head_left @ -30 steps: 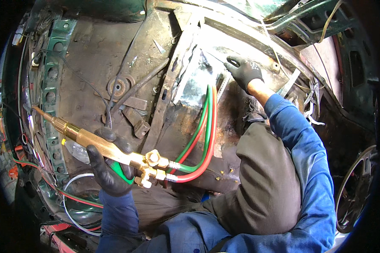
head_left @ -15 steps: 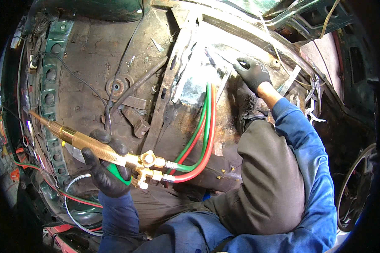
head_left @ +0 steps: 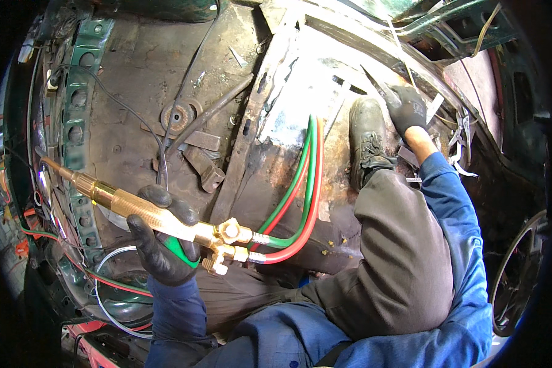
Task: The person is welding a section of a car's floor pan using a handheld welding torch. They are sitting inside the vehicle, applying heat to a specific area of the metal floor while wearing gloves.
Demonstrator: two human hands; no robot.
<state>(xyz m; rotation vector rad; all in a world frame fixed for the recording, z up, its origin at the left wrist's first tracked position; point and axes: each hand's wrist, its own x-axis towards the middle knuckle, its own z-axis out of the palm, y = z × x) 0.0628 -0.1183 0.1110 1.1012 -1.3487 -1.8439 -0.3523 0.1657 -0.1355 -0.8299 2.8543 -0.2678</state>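
A brass gas torch (head_left: 147, 211) lies across my left hand (head_left: 165, 236), its narrow tip pointing left. My gloved fingers wrap round its ribbed handle, and a bit of green hose shows at the palm. Green hose (head_left: 299, 218) and red hose (head_left: 316, 202) run from its valve end up to the bright metal panel (head_left: 282, 122). My right hand (head_left: 408, 110), in a dark glove, is beside my boot (head_left: 368, 129) at the right. It is closed on a long, pointed metal tool (head_left: 379, 84), whose tip points up and left. The glove hides the tool's other end.
Around me is a bare, rusty vehicle floor with a raised metal rail (head_left: 248, 122). A wire wheel (head_left: 176, 118), a bar (head_left: 211, 113) and a steel block (head_left: 203, 168) lie left of the rail. Locking pliers (head_left: 462, 144) lie at the right. A black cable (head_left: 181, 73) crosses the floor.
My right hand has moved right and slightly down with the pointed tool, away from the bright panel, uncovering my boot. The torch stays in my left hand; the whole view has shifted slightly.
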